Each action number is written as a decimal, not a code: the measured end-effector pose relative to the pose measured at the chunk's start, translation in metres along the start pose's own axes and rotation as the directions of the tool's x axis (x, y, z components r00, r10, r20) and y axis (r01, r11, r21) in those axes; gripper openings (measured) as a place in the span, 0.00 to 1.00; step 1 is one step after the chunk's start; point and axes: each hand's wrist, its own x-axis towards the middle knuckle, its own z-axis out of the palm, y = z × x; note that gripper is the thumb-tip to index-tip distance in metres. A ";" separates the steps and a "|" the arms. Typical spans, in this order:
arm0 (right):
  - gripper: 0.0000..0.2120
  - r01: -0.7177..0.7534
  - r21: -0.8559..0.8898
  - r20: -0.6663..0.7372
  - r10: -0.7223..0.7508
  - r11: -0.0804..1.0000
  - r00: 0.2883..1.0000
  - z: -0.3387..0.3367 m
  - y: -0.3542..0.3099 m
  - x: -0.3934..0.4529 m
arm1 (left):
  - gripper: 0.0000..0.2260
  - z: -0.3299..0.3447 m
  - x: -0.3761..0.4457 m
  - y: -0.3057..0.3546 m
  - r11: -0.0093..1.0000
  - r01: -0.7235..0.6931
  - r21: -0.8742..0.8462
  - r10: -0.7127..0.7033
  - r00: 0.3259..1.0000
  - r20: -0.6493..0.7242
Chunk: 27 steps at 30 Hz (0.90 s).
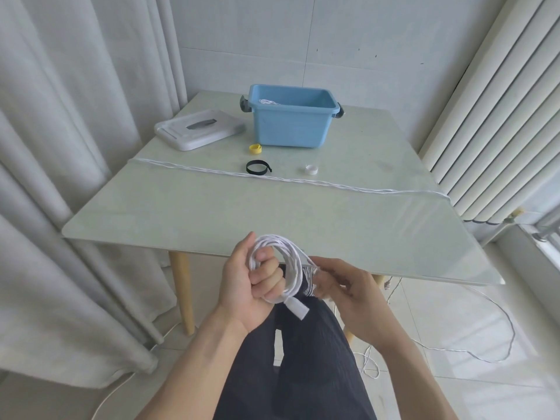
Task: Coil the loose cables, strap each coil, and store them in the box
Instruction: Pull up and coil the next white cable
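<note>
The left hand point(253, 280) grips the white cable coil point(280, 268) in front of the desk point(212, 207) to keep its loops together — the right hand point(342, 289) pinches a white strap point(298, 307) round it; the blue box point(292, 116) waits behind.

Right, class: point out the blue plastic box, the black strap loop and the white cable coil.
blue plastic box point(290, 126), head view, front wall.
black strap loop point(249, 167), head view, left band.
white cable coil point(293, 262), head view, right strands.

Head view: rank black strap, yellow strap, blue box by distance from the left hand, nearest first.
From the left hand, gripping the white coil:
1. Black strap, mid-table, just beyond the stretched cable.
2. Yellow strap, behind it, at the box's front.
3. Blue box, far side of the table.
</note>
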 end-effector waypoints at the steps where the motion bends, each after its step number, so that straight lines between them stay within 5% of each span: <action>1: 0.13 -0.010 0.038 -0.009 0.011 0.999 1.000 0.005 -0.001 -0.001 | 0.20 0.001 0.001 0.001 0.998 -0.038 -0.041 0.038 0.999 -0.004; 5: 0.11 -0.028 0.152 -0.134 0.048 0.988 0.990 0.024 -0.003 -0.001 | 0.19 0.007 0.002 -0.002 0.975 -0.154 -0.163 0.154 0.988 -0.014; 9: 0.10 -0.061 0.320 -0.141 0.111 0.946 0.984 0.042 -0.004 -0.006 | 0.03 0.018 0.004 0.000 0.968 -0.227 -0.109 0.229 0.973 0.004; 12: 0.09 -0.107 0.519 -0.087 0.177 0.848 0.980 0.048 -0.007 -0.010 | 0.10 0.017 0.009 -0.001 0.957 -0.280 0.081 0.281 0.960 0.001; 15: 0.09 -0.167 0.797 -0.022 0.304 0.581 0.952 0.049 -0.011 -0.006 | 0.13 0.013 0.011 -0.008 0.890 -0.341 0.302 0.345 0.938 0.043; 19: 0.12 -0.254 0.855 0.013 0.471 0.451 0.882 0.052 -0.008 -0.001 | 0.12 0.008 0.012 -0.021 0.755 -0.364 0.545 0.373 0.923 0.099; 22: 0.12 -0.301 0.805 -0.012 0.520 0.512 0.854 0.053 -0.007 -0.001 | 0.10 0.011 0.005 -0.027 0.621 -0.375 0.688 0.361 0.916 0.174; 27: 0.14 -0.253 0.513 -0.215 0.408 0.820 0.887 0.046 -0.011 -0.001 | 0.10 0.017 0.002 -0.032 0.414 -0.401 0.817 0.369 0.895 0.252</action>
